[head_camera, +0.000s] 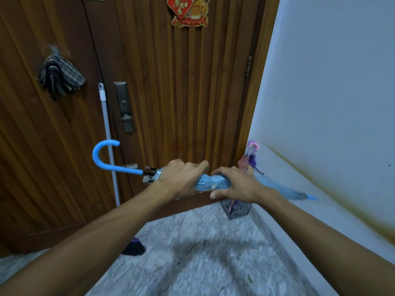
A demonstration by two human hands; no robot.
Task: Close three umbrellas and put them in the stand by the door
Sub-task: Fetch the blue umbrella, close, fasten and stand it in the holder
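— While both hands wrap it, where's the blue umbrella?
— Level before the door, left hand and right hand curled tight round its folded canopy.
— How many?
— One blue; two others seem upright in the stand right of the door.

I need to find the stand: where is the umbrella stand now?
In the head view the umbrella stand is on the floor at the right, in the corner between the wooden door and the white wall, just below the right hand.
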